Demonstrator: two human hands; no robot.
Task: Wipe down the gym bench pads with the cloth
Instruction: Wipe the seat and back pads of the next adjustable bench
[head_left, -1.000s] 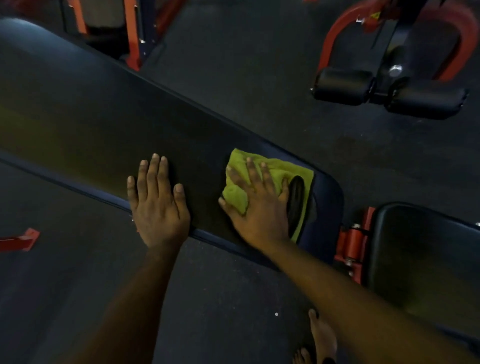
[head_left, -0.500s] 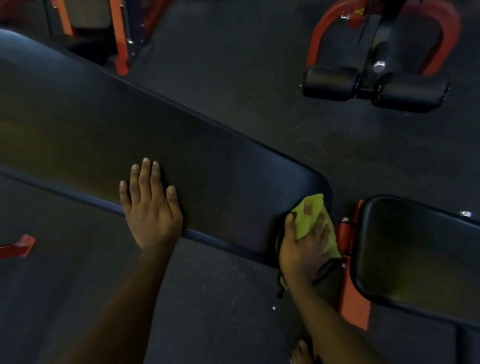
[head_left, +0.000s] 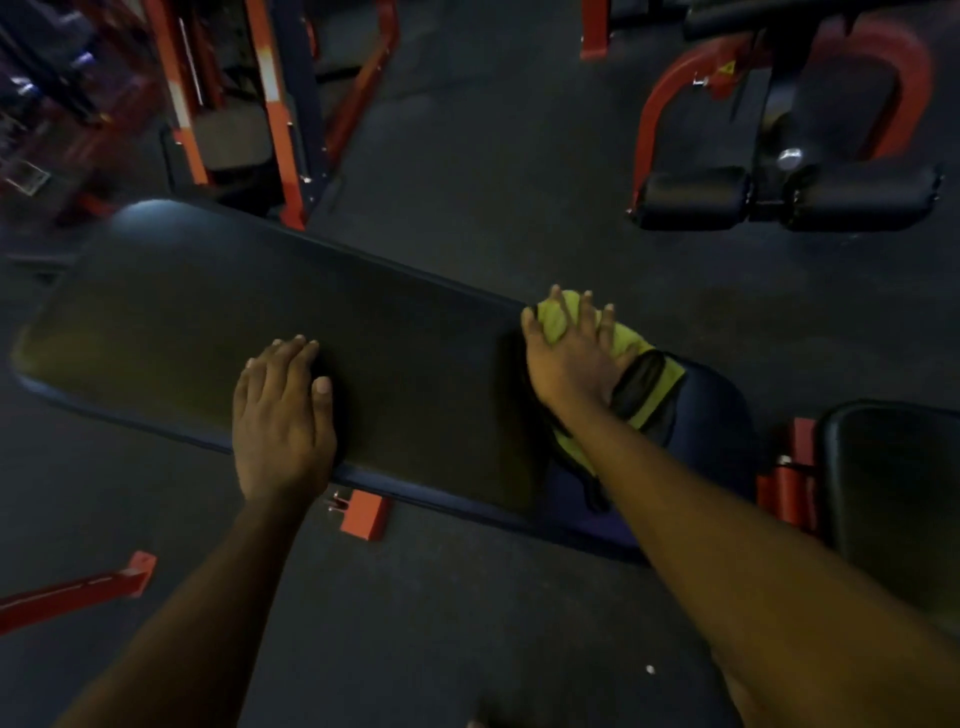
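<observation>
The cloth (head_left: 628, 340) is the yellow-green one, bunched up on the long pad (head_left: 260, 322) close to its right end, up by the far edge. It has a black patch on it just past the wrist. Right hand (head_left: 571, 358) is on top of it, fingers spread out pretty much straight, pressing it flat into the pad, not really gripping it. Left hand (head_left: 283, 415) is planted flat on the same pad near the front edge, fingers together, holding nothing. Off to the right there's the seat pad (head_left: 893, 493), with a red bracket (head_left: 789, 483) between the two pads. Farther out are leg rollers (head_left: 779, 200) top right and an orange rack (head_left: 275, 104) top left.
</observation>
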